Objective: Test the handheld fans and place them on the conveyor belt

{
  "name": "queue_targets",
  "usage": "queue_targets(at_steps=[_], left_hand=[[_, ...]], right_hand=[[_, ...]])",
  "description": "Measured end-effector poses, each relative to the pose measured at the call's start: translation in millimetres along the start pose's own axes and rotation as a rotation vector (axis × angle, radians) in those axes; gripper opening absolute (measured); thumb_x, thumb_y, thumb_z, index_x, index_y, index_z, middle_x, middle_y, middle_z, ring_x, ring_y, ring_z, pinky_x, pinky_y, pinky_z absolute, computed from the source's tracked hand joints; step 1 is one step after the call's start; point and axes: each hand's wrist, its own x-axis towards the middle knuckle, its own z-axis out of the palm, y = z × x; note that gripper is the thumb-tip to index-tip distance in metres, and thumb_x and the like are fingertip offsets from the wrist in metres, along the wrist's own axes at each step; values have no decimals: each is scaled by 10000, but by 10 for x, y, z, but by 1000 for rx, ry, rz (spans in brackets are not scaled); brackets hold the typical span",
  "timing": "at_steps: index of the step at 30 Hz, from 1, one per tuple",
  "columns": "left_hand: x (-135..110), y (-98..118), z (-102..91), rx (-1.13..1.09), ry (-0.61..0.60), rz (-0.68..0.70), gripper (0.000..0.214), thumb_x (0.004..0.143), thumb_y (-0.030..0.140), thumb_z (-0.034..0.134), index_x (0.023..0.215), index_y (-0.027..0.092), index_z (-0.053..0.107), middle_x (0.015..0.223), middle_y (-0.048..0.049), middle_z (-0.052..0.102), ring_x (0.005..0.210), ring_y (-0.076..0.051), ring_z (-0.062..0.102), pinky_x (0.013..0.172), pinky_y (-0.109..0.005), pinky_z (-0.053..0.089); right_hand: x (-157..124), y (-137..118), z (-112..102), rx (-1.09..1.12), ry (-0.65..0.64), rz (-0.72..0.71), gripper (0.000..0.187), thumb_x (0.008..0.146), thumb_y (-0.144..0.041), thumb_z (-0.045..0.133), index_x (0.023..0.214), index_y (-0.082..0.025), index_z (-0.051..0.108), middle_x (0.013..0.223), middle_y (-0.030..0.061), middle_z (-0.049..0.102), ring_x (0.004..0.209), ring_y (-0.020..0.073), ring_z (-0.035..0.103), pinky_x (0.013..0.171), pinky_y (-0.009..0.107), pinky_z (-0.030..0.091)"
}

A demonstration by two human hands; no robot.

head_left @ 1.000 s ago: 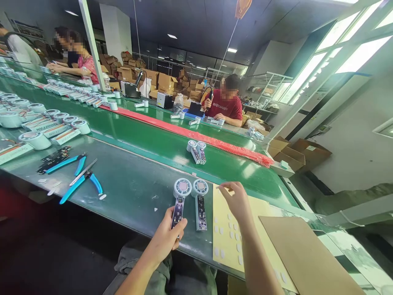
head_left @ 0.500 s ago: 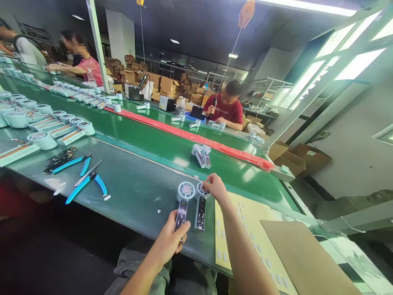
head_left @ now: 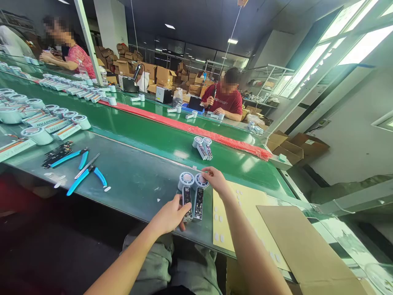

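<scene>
Two fan units (head_left: 190, 192) under two hands (head_left: 172, 215), two more (head_left: 202, 147) beyond.

A single camera sits on the person's head and looks forward and down along both forearms, so the near edge of the dark desk (head_left: 132, 184) and the person's own lap fill the bottom of the frame at close range. It faces across the green conveyor belt (head_left: 153, 139) toward the far side of the hall, with windows along the right. The wide lens bends straight lines at the edges.
</scene>
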Motion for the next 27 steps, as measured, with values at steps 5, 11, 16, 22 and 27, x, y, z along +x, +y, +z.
queue_targets(at_steps=[5, 11, 16, 22, 27], left_hand=[[60, 28, -106, 409, 270, 94, 342, 838, 492, 410, 877, 192, 569, 679, -67, 621, 696, -252, 601, 556, -265, 286], [59, -67, -148, 521, 367, 181, 262, 891, 414, 348, 918, 259, 558, 696, 7, 620, 631, -173, 556, 566, -246, 282], [19, -136, -123, 500, 387, 211, 252, 895, 412, 354, 963, 267, 548, 739, 26, 627, 655, -148, 556, 593, -241, 325], [34, -174, -135, 473, 389, 209, 240, 895, 403, 359, 969, 271, 545, 762, 21, 630, 692, -153, 561, 622, -247, 349], [44, -248, -170, 410, 374, 186, 255, 886, 451, 374, 964, 287, 552, 721, 23, 609, 627, -135, 544, 603, -237, 365]], right_hand=[[-729, 9, 295, -103, 299, -159, 246, 870, -358, 415, 920, -164, 558, 995, 90, 455, 964, 225, 473, 889, 368, 373], [-1129, 120, 384, -236, 121, -153, 219, 867, -263, 388, 955, -211, 582, 1083, 104, 506, 965, 265, 519, 798, 392, 422], [-1075, 5, 376, -352, 62, -95, 296, 899, -391, 424, 1001, -185, 609, 1206, 162, 505, 1030, 330, 523, 831, 457, 416], [-967, -152, 598, -602, 42, -45, 308, 766, -320, 592, 1012, -136, 620, 1357, 240, 334, 1076, 384, 502, 839, 501, 427], [-754, -55, 305, -420, -94, -72, 264, 716, -222, 565, 963, -181, 648, 1299, 145, 434, 906, 283, 604, 779, 380, 489]])
